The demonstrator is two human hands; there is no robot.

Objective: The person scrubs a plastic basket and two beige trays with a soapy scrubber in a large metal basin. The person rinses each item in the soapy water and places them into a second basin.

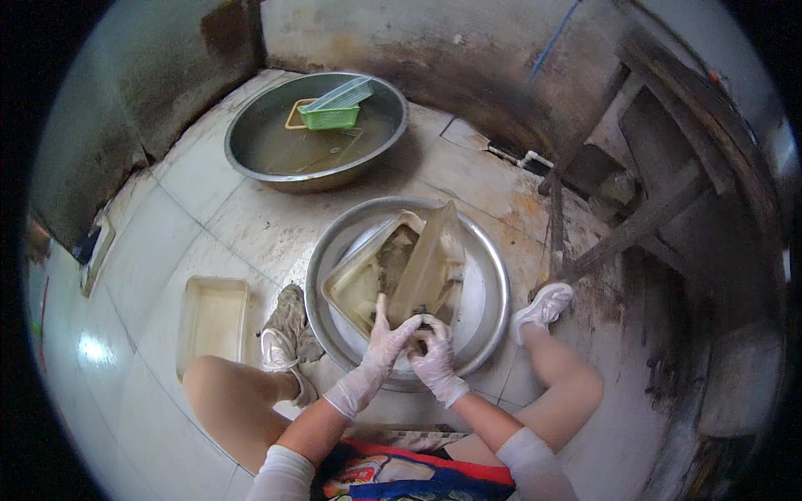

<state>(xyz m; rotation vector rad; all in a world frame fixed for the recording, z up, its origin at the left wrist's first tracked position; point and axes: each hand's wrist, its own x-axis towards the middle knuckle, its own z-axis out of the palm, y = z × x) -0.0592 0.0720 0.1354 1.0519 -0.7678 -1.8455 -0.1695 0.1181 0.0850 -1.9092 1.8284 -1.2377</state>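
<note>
A wide metal basin (501, 300) stands on the floor between my feet. In it sits a rectangular translucent plastic container (351, 282), with dark matter or murky water showing inside. Another translucent plastic piece (425, 260), perhaps a container, is tilted up on its edge against it. My gloved left hand (390, 338) grips the near end of this tilted piece, thumb pointing away from me. Right beside it, touching, my gloved right hand (435, 360) has its fingers curled around a small dark thing (421, 309), possibly a scouring pad, mostly hidden by the fingers.
Beyond stands a larger metal basin (263, 169) of murky water, holding a green plastic basket (329, 119) and a clear ribbed tray (338, 94). At left are an off-white plastic container (214, 319) and a grey rag (291, 310) by my shoe. A dark frame (633, 219) rises at right.
</note>
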